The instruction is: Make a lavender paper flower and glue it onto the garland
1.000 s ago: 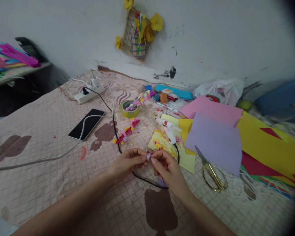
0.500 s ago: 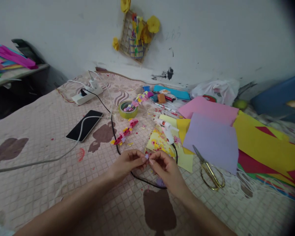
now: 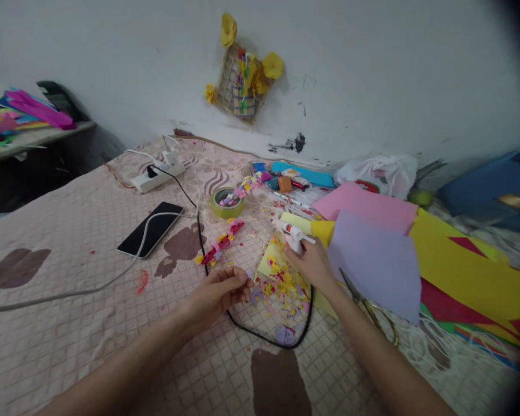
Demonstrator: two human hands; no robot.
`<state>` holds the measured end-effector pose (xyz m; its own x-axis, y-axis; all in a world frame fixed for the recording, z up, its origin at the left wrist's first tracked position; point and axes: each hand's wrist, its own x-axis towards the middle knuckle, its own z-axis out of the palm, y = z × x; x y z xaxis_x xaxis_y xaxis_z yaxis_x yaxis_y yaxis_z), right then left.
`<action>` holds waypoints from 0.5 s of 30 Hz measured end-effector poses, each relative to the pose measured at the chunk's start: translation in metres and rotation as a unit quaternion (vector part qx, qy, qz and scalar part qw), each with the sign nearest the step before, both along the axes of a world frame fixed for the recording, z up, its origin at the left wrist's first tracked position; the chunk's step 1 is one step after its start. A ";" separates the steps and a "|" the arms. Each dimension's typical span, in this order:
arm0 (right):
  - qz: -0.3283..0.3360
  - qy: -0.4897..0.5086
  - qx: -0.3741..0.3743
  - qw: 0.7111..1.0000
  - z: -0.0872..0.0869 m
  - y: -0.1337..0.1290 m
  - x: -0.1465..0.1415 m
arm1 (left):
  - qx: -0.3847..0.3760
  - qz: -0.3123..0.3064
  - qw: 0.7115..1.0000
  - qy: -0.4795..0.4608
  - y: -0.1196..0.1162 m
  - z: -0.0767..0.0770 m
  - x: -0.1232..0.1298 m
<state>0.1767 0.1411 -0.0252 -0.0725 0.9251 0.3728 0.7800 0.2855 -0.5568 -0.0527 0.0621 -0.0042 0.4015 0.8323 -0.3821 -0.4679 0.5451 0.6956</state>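
Observation:
Between the thumb and fingers of my left hand (image 3: 225, 289) is a small lilac paper piece (image 3: 249, 275). My right hand (image 3: 312, 263) has its fingers around the handle of a white hot glue gun (image 3: 292, 232), whose nozzle points left. Below the glue gun lies a heap of yellow, pink and lilac paper scraps (image 3: 288, 286), partly on a pale yellow sheet (image 3: 268, 260). Left of the heap is a dark pink strip decorated with small paper pieces (image 3: 221, 242). Another decorated strip (image 3: 247, 186) leans on a roll of yellow-green tape (image 3: 226, 207).
A phone (image 3: 151, 230) and a white power strip (image 3: 158, 176) lie at the left. Black cable (image 3: 260, 335) loops near my hands. Gold-handled scissors (image 3: 372, 309), a lilac sheet (image 3: 375, 260), a yellow sheet (image 3: 472, 266) and white string (image 3: 433, 346) lie at the right.
My right hand has left the lilac piece, moved up and right, and taken hold of the glue gun. My left hand keeps the piece, slightly further left. The view has tilted up a little.

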 end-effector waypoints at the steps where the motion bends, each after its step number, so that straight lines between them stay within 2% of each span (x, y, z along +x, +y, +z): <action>1: 0.001 0.002 0.002 1.000 0.000 0.002 -0.003 | -0.004 0.002 1.000 -0.011 0.000 0.000 0.000; 4: -0.004 0.022 0.009 1.000 0.003 0.000 -0.005 | -0.023 0.012 0.999 -0.037 0.003 0.001 -0.002; 8: 0.009 0.060 0.003 0.998 0.017 -0.022 0.000 | -0.045 0.024 0.998 -0.048 0.006 0.002 -0.004; 12: 0.086 0.113 -0.059 0.988 0.034 -0.057 0.004 | -0.042 0.033 0.997 -0.059 0.007 0.002 -0.004; 15: 0.146 0.138 -0.114 0.973 0.039 -0.079 0.003 | -0.037 0.032 0.996 -0.068 0.007 0.002 -0.004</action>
<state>0.1794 0.0620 0.0142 -0.2711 0.9410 0.2023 0.4958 0.3167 -0.8086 -0.0568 0.0693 -0.0023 0.4006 0.8291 -0.3900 -0.5901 0.5591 0.5824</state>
